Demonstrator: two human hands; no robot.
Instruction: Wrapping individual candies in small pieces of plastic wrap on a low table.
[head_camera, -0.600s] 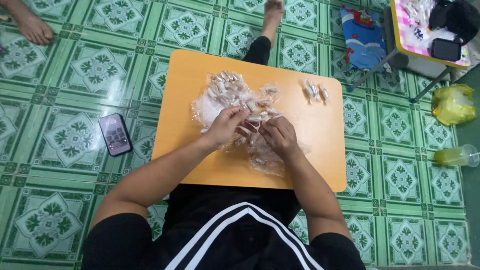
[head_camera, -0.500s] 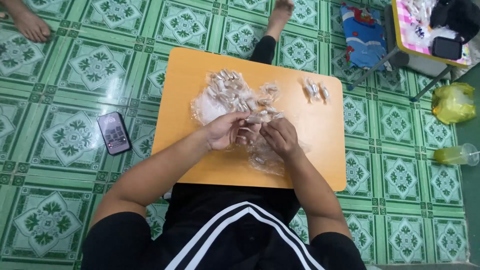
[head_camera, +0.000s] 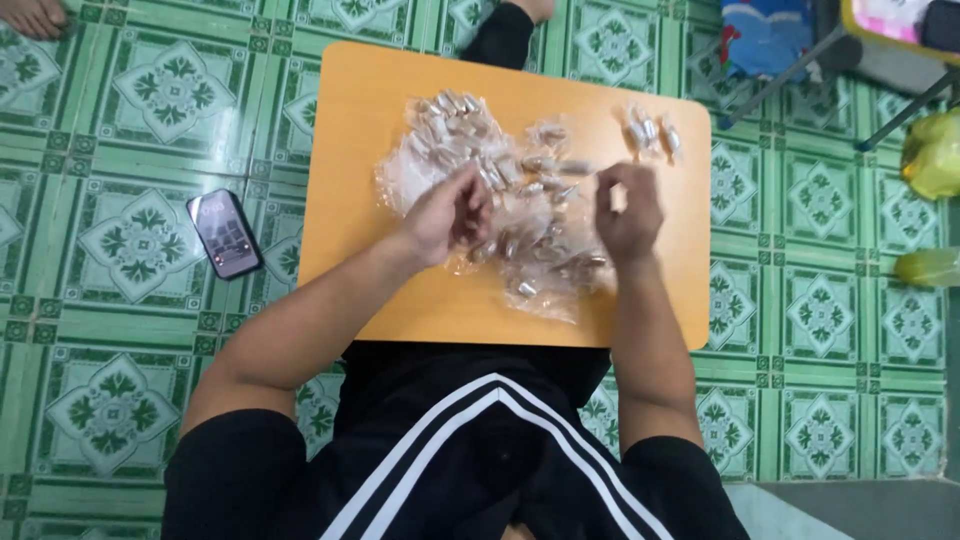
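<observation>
Under the fingertips of the left hand (head_camera: 452, 212), a heap of small wrapped pieces (head_camera: 510, 210) on a clear plastic sheet (head_camera: 545, 285), spread across the orange board (head_camera: 350, 150). Left fingers curled close, pinching at a piece, though too small to tell for certain. Right hand (head_camera: 628, 208) raised just beside the heap, fingers curled in; hold hidden. Beyond its fingertips, a few pieces apart (head_camera: 650, 132). Probably light, slippery in wrap, easily scattered; best pinched singly at the middle. Phone (head_camera: 226, 233) well left.
</observation>
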